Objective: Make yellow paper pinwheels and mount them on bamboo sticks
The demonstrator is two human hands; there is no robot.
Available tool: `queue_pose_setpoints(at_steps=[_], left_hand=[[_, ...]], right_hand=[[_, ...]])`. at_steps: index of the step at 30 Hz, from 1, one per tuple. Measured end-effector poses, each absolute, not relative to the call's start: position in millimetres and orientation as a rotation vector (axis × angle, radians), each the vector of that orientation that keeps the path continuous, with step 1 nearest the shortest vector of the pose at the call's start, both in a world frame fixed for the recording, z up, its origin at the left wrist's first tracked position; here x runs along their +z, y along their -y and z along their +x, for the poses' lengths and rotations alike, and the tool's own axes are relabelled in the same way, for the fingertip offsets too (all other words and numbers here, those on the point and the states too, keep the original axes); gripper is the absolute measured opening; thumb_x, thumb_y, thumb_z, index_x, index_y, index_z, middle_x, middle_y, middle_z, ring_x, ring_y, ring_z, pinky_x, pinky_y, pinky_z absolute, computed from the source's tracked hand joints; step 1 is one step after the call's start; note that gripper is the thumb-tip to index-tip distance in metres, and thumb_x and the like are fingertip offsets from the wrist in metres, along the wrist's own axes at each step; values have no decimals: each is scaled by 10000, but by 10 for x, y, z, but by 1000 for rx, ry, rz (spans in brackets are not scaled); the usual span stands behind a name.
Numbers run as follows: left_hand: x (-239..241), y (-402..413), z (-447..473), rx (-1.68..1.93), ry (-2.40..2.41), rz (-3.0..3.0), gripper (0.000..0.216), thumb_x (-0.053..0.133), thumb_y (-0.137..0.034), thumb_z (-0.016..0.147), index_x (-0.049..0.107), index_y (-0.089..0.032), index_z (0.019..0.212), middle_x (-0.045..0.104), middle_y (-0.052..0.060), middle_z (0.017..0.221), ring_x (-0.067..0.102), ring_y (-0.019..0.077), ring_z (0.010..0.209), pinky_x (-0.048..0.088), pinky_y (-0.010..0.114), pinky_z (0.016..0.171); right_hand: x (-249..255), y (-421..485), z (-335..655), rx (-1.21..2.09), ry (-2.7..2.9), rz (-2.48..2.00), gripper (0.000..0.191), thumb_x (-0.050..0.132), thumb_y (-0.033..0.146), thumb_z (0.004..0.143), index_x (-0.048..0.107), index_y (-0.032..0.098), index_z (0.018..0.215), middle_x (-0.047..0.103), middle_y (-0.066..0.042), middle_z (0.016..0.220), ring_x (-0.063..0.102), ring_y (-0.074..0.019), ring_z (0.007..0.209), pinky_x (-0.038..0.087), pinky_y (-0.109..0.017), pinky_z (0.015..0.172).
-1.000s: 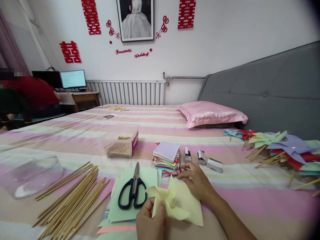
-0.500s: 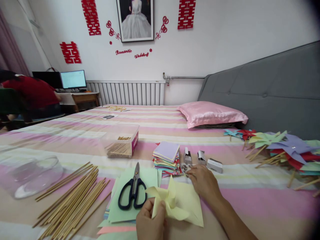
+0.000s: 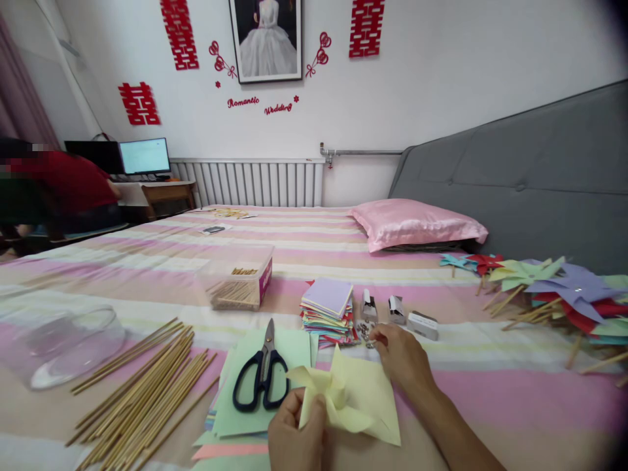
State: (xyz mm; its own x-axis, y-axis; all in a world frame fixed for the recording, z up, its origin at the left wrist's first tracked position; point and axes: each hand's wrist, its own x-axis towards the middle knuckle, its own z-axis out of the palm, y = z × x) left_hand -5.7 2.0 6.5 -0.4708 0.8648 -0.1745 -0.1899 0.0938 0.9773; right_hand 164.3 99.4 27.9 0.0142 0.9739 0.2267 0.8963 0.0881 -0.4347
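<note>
In the head view, the left hand (image 3: 298,432) is grasping the pale yellow paper (image 3: 338,396), pressing its curled flaps between thumb and fingers; the paper is lying between the two hands, a wide flat part spreading toward the right forearm, and whether that part is a separate sheet is not telling itself clearly. The right hand (image 3: 405,356), just beyond the paper's far edge, is bending its thumb and fingers close together beside a scatter of small metal pieces (image 3: 365,330); whether the fingertips are gripping one, I cannot tell. The step in hand is seemingly the picking of one such piece while the left hand is securing the folds. As I am judging it, the next move is calling for a fine pinch on a single piece, with the left thumb bearing steadily on the flaps so that none is springing loose. Beyond the right hand, small boxes (image 3: 396,309) are standing near the metal pieces, and a stack of coloured squares (image 3: 327,301) is sitting to their left. Just left of the paper, beyond the left hand, dark-handled scissors (image 3: 265,366) are resting on green sheets (image 3: 230,418); farther left, thin wooden sticks (image 3: 142,392) are lying in a loose bundle. Well right of the right hand, paper pinwheels (image 3: 572,284) are lying heaped.
</note>
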Motion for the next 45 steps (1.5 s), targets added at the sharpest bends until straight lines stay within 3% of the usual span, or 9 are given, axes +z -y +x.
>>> queue_pose_setpoints(at_steps=[4, 11, 17, 26, 32, 40, 45], left_hand=[[141, -5, -40, 1550, -1516, 703, 279, 632, -414, 563, 597, -139, 595, 508, -20, 467, 335, 74, 430, 277, 203, 428], [127, -13, -35, 1558, -1522, 692, 284, 635, -418, 548, 592, -141, 593, 520, -12, 468, 351, 84, 439, 286, 203, 427], [84, -24, -39, 1547, -1497, 666, 321, 640, -453, 545, 608, -141, 615, 529, -8, 479, 362, 85, 438, 282, 198, 424], [52, -25, -51, 1539, -1502, 708, 290, 627, -438, 572, 600, -151, 598, 514, -22, 466, 392, 93, 438, 315, 208, 443], [-1, -36, -55, 1550, -1495, 693, 319, 632, -443, 578, 637, -146, 696, 516, -30, 460, 399, 103, 434, 305, 207, 418], [92, -11, -43, 1536, -1470, 687, 293, 632, -438, 574, 601, -149, 603, 565, 0, 508, 449, 115, 484, 363, 219, 476], [124, -4, -42, 1542, -1513, 709, 287, 625, -426, 571, 602, -143, 608, 514, -23, 470, 368, 86, 441, 306, 202, 436]], right_hand=[[301, -970, 1647, 227, 1882, -1903, 196, 529, 135, 733, 692, 245, 740, 701, -36, 846, 626, -213, 795, 374, -256, 578], [234, -980, 1676, 279, 1936, -1899, 321, 474, 60, 744, 710, 240, 866, 693, -66, 968, 604, -227, 950, 400, -266, 693], [203, -1026, 1716, 325, 1943, -1895, 245, 517, 106, 737, 719, 227, 805, 714, -67, 905, 634, -219, 866, 402, -259, 673], [187, -1061, 1745, 385, 1938, -1885, 281, 457, 120, 778, 712, 236, 758, 722, -60, 862, 639, -216, 862, 388, -255, 672], [164, -1069, 1753, 382, 1911, -1908, 255, 461, 126, 775, 682, 254, 773, 713, -44, 841, 636, -214, 816, 367, -246, 623], [146, -1102, 1782, 374, 1887, -1904, 273, 454, 126, 768, 702, 242, 783, 714, -62, 793, 634, -216, 780, 356, -251, 609], [146, -1118, 1818, 430, 1931, -1834, 278, 451, 113, 762, 702, 225, 722, 717, -42, 738, 647, -192, 775, 379, -238, 661]])
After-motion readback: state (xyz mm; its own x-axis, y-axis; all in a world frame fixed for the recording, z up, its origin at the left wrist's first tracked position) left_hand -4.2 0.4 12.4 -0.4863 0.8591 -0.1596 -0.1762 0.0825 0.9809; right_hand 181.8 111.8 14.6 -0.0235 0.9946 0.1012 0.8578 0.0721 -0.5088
